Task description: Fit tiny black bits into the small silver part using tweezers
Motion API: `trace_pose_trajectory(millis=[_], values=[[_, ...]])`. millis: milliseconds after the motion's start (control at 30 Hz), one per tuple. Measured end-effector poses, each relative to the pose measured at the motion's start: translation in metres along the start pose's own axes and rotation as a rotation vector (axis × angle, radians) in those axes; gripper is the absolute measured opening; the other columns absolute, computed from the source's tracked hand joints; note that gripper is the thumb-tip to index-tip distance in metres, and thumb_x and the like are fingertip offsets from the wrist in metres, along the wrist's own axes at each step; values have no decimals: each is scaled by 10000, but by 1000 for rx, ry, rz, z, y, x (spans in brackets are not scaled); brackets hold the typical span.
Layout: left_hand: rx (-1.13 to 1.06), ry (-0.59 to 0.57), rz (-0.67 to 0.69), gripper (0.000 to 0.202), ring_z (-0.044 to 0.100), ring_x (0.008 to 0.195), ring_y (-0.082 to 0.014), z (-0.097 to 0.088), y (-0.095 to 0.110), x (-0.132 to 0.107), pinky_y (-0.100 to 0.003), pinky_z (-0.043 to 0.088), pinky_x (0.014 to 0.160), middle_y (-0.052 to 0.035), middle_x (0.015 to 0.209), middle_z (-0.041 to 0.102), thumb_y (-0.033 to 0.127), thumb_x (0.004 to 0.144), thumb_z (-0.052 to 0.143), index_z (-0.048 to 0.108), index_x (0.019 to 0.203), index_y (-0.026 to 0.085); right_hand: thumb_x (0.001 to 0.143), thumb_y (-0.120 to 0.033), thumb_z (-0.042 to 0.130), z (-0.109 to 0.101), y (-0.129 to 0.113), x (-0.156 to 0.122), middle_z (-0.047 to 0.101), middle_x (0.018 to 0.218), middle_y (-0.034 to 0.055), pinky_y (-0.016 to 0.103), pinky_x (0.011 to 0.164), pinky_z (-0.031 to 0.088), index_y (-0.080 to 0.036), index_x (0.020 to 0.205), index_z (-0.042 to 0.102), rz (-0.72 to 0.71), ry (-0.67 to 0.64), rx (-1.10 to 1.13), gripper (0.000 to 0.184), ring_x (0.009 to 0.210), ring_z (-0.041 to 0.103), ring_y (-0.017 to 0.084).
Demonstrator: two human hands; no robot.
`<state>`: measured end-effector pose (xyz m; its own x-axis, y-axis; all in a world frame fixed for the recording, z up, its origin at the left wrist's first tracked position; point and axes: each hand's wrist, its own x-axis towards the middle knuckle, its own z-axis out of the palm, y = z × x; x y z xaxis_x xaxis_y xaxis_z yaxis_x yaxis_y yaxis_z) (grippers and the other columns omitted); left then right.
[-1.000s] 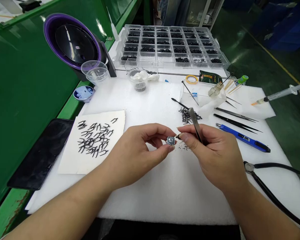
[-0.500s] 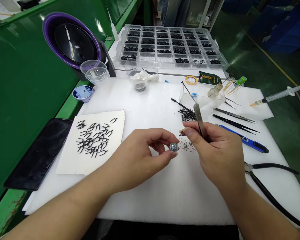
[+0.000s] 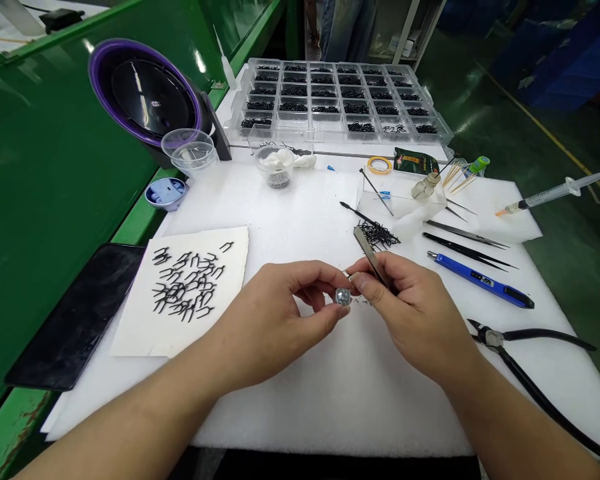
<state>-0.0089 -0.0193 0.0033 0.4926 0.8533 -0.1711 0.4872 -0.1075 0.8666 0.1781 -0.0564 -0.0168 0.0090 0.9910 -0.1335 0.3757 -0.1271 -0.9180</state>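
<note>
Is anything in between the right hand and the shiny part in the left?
Nothing loose visibly is. Only the left hand, pinching the shiny part, seems to crowd its far edge, close to the right hand; the tweezers slant away.

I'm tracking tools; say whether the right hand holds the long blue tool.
No, the blue tool lies on the white surface; the right hand holds a metal tool.
</note>
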Motion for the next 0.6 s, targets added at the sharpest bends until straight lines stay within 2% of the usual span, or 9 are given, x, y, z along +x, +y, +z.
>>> trace_pose_trajectory(millis=[133,333,467,600], values=[[19,9,-3,139,613,669,-85,0,-1,-2,-195,488,627,73,728,688,291,827,691,738,957,281,906,-354,643,-4,1,0,746,891,-31,287,783,497,-291,979,738,48,-5,28,136,846,656,150],[-9,-11,-3,155,637,714,-99,1,-1,0,-212,495,633,60,790,717,300,825,688,735,969,265,807,-418,749,-6,0,-3,741,824,-4,266,648,487,-275,927,771,81,150,-37,188,770,642,163],[-18,-9,3,153,634,712,-92,1,0,1,-210,501,657,64,793,719,282,821,688,736,965,260,854,-399,691,-4,-1,-2,697,740,-11,254,598,460,-256,875,750,54,82,-59,156,693,594,144],[-12,14,10,135,616,673,-83,0,0,2,-203,492,639,68,740,696,258,813,688,738,939,255,836,-387,715,-7,-1,-2,735,829,0,258,618,482,-264,920,752,58,26,12,153,758,639,163]])
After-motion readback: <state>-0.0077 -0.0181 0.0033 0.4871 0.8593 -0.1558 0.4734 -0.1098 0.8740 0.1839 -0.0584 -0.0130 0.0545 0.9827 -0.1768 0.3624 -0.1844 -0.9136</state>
